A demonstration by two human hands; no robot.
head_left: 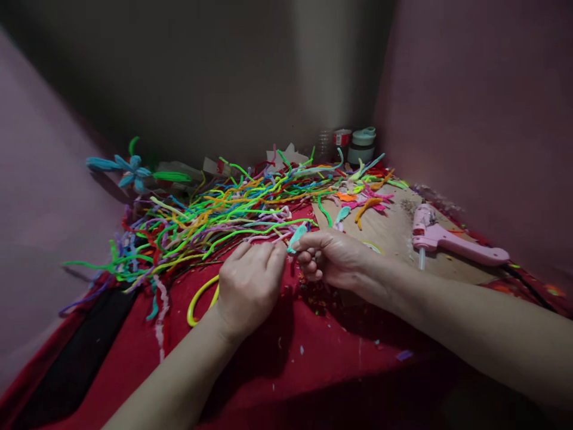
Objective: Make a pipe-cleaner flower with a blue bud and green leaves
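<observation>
My right hand [329, 254] pinches a small mint-green leaf shape of fuzzy pipe cleaner [296, 237] between thumb and forefinger, its other fingers curled in. Close beside it, my left hand [253, 283] is closed, back upward, with its fingertips near the leaf's lower end. Whatever lies inside those left fingers is hidden. A yellow loop [193, 304], like a scissors handle, shows on the red cloth by my left wrist. Behind both hands spreads a large tangle of multicoloured pipe cleaners [233, 206]. Another mint-green leaf shape [343, 214] lies just beyond my right hand.
At right, a pink glue gun [456, 240] rests on a brown board [394, 221], near orange and pink pipe-cleaner pieces [369, 206]. A blue pipe-cleaner flower [132, 171] stands at back left. A lidded cup [362, 145] stands at the back. Red cloth [313, 358] covers the table.
</observation>
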